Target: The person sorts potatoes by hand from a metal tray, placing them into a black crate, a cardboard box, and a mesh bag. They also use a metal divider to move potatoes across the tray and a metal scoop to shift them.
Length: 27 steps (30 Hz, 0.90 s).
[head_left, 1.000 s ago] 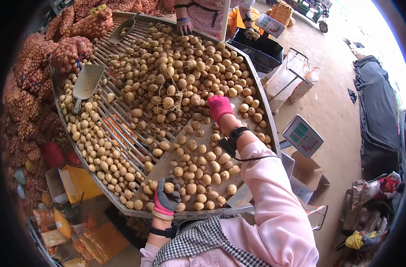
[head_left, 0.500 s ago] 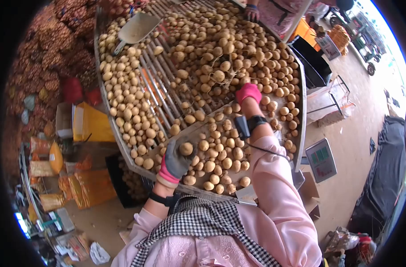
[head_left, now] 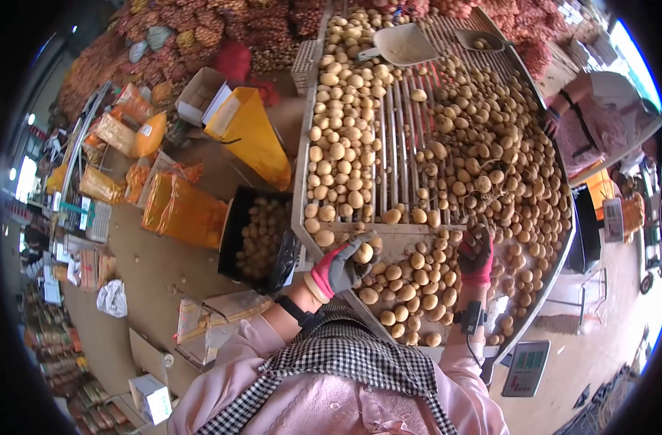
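Round tan fruits, potato-like in look, cover the slatted sorting table (head_left: 392, 167), pale ones in a band at the left and browner ones heaped at the right. My left hand (head_left: 347, 267), in a grey and pink glove, holds a round fruit (head_left: 363, 253) at the table's near left edge. Over the wooden divider (head_left: 418, 231), my right hand (head_left: 477, 254), gloved alike, has its fingers curled around brown fruit at the near side of the heap. Between both hands lies a loose group of fruits (head_left: 420, 278).
A metal scoop (head_left: 405, 45) lies at the far side. Left of the table stand a black crate (head_left: 233, 235) of fruits and a yellow box (head_left: 255, 134). A co-worker's hand (head_left: 552, 123) rests at the right edge. A scale (head_left: 526, 368) is at near right.
The view has turned left, bringing the black crate into fuller sight. My right hand has drawn back from the heap toward the divider. My left hand still holds a fruit.
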Tool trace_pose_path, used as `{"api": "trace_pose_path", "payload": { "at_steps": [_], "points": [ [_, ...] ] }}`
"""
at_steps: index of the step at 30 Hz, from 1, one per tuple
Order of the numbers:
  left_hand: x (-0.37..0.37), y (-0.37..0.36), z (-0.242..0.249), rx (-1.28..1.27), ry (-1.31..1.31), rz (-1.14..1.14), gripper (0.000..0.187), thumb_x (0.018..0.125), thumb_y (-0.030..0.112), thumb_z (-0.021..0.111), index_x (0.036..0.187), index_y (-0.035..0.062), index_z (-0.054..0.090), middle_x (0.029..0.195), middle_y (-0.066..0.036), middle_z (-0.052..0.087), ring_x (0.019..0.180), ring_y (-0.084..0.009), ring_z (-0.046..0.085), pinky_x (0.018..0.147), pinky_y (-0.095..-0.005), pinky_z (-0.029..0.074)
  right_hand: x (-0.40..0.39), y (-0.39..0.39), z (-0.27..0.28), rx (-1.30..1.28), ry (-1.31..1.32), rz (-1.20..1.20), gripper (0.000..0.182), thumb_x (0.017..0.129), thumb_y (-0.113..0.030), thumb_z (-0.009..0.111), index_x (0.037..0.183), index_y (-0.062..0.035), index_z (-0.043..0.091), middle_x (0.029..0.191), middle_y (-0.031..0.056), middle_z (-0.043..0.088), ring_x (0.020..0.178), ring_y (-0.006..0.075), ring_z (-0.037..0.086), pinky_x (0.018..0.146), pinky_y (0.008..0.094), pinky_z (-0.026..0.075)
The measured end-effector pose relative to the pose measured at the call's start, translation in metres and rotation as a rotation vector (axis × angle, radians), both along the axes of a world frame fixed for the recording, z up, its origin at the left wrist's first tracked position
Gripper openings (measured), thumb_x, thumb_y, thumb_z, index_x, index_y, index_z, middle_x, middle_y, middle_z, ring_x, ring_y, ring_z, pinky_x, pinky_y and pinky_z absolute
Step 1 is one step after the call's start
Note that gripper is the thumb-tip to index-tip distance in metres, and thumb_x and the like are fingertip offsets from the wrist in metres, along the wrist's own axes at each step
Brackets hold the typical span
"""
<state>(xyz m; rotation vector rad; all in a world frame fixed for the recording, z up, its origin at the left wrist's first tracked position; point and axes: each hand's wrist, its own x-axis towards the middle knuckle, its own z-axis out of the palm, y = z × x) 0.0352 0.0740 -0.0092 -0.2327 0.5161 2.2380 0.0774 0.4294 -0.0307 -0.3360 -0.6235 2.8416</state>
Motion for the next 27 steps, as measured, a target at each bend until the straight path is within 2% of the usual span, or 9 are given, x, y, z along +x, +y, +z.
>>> {"api": "trace_pose_path", "payload": {
  "at_steps": [4,8,16,18,19,20,22,24,27],
  "points": [
    [0.008,-0.041,-0.024,-0.305,0.112,0.106,0.039,0.104,0.031,0.046,0.135,0.0076,0.052,0.121,-0.006,0.063,0.100,-0.0167,0.066,0.076,-0.0224,0.054,-0.023,-0.060,0.044,0.007,0.176,0.251,0.031,0.101,-0.032,0.050,0.117,-0.0057,0.058,0.089,0.0027,0.058,0.067,0.0104,0.045,0.043,0.0180,0.033],
    [-0.001,-0.089,-0.005,-0.248,0.238,0.203,0.038,0.103,0.027,0.048,0.138,0.0101,0.048,0.121,-0.005,0.061,0.104,-0.0147,0.063,0.081,-0.0241,0.053,-0.035,-0.132,0.047,0.071,-0.197,0.349,0.031,0.099,-0.035,0.054,0.113,-0.0083,0.058,0.095,0.0052,0.061,0.073,0.0139,0.053,0.049,0.0200,0.037],
    [-0.004,-0.253,-0.031,0.042,-0.241,0.459,0.037,0.095,0.041,0.059,0.104,0.0059,0.066,0.098,-0.015,0.070,0.081,-0.0221,0.069,0.057,-0.0281,0.057,-0.060,-0.329,0.100,0.138,-0.080,0.763,0.042,0.101,-0.022,0.051,0.138,-0.0043,0.042,0.106,0.0134,0.063,0.054,0.0101,0.049,0.041,0.0193,0.034],
    [0.007,-0.292,-0.049,0.003,-0.051,0.525,0.037,0.095,0.042,0.058,0.106,0.0067,0.065,0.103,-0.015,0.069,0.078,-0.0212,0.068,0.058,-0.0260,0.057,-0.086,-0.372,0.125,0.286,0.119,0.708,0.040,0.102,-0.023,0.048,0.136,-0.0032,0.043,0.104,0.0135,0.062,0.048,0.0091,0.044,0.041,0.0198,0.034],
    [0.011,-0.306,-0.045,0.007,-0.044,0.531,0.037,0.095,0.042,0.058,0.106,0.0067,0.065,0.103,-0.015,0.069,0.078,-0.0212,0.068,0.058,-0.0260,0.057,-0.099,-0.395,0.144,1.093,0.410,0.406,0.038,0.102,-0.021,0.047,0.135,-0.0017,0.044,0.102,0.0123,0.062,0.046,0.0085,0.042,0.041,0.0204,0.034],
    [0.015,-0.318,-0.035,-0.070,-0.090,0.521,0.038,0.095,0.042,0.058,0.108,0.0069,0.065,0.106,-0.015,0.068,0.077,-0.0210,0.068,0.057,-0.0251,0.056,-0.115,-0.417,0.163,0.691,0.291,0.465,0.038,0.100,-0.015,0.048,0.136,-0.0010,0.044,0.103,0.0115,0.062,0.049,0.0071,0.046,0.043,0.0199,0.037],
    [0.017,-0.338,-0.031,-0.147,-0.129,0.516,0.038,0.095,0.042,0.059,0.110,0.0071,0.064,0.109,-0.014,0.067,0.075,-0.0207,0.067,0.056,-0.0242,0.056,-0.155,-0.461,0.191,0.679,0.476,0.206,0.039,0.097,-0.012,0.053,0.134,0.0002,0.047,0.108,0.0119,0.062,0.066,0.0103,0.059,0.059,0.0221,0.049],
    [0.018,-0.351,-0.036,-0.133,-0.122,0.603,0.041,0.095,0.043,0.059,0.115,0.0074,0.063,0.114,-0.012,0.065,0.087,-0.0219,0.066,0.067,-0.0260,0.058,-0.217,-0.507,0.212,1.070,0.468,-0.175,0.043,0.094,-0.014,0.061,0.133,0.0002,0.049,0.115,0.0119,0.063,0.093,0.0173,0.064,0.084,0.0291,0.052],
    [0.008,-0.359,-0.029,-0.031,-0.185,0.714,0.049,0.095,0.046,0.059,0.127,0.0088,0.058,0.123,-0.014,0.061,0.111,-0.0256,0.058,0.089,-0.0337,0.052,-0.347,-0.559,0.187,1.659,0.141,-0.003,0.075,0.090,-0.042,0.069,0.146,-0.0063,0.034,0.131,0.0236,0.059,0.123,0.0346,0.056,0.102,0.0425,0.043]
  ]
}}
